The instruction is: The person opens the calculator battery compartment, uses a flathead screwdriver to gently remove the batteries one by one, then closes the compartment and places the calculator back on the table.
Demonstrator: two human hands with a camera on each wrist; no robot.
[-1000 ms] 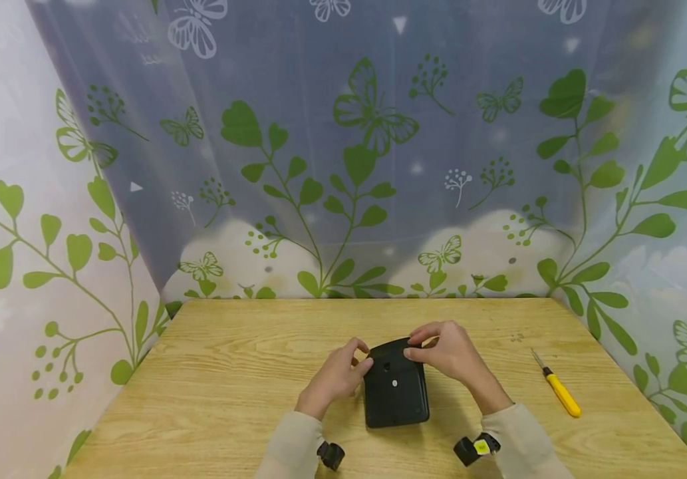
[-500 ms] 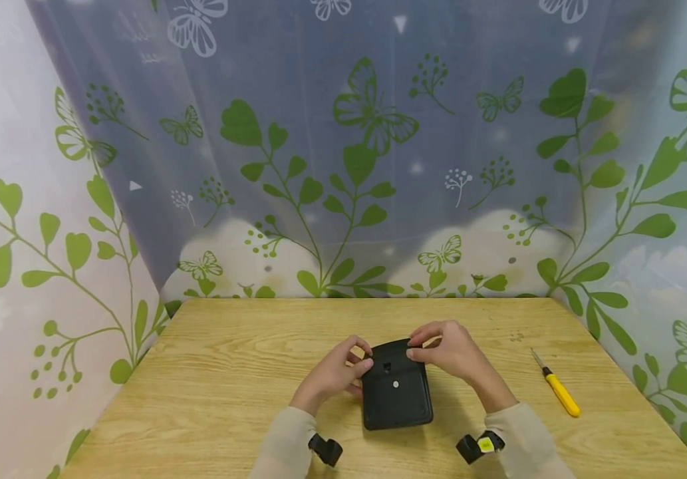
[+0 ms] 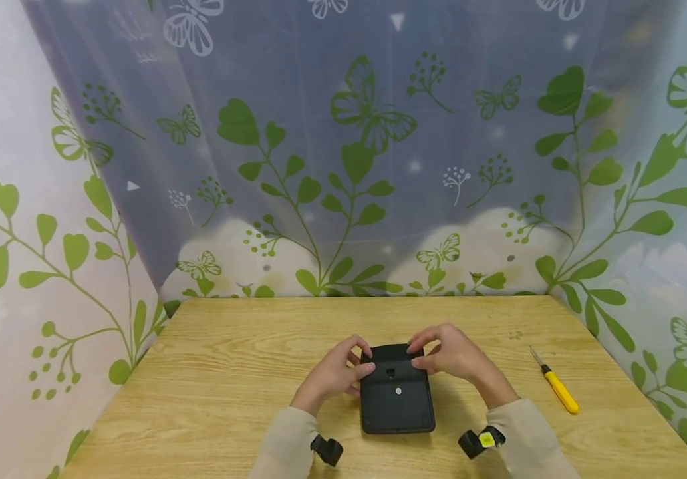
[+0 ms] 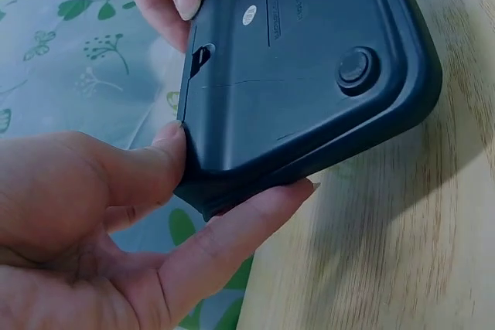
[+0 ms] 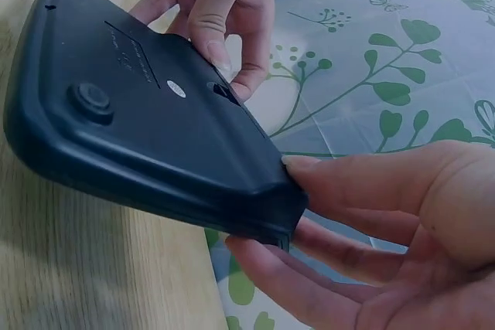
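We note the left hand (image 3: 334, 369) and right hand (image 3: 452, 354) pinching a black device (image 3: 397, 411) by its upper corners, frame lower centre, yellow-handled tool (image 3: 554, 382) lower right.

The far side of the black device (image 3: 398, 412) is hidden in all three views. Lettering on its visible face and on the white sticker (image 5: 176, 89) is too small and blurred to read. In the head view, fingers of the left hand (image 3: 331, 370) and right hand (image 3: 453, 354) are partly hidden, and both sleeves (image 3: 286, 442) run off the bottom edge. In the left wrist view, the device leaves the frame's top; in the right wrist view, the right hand is cut off at lower right.
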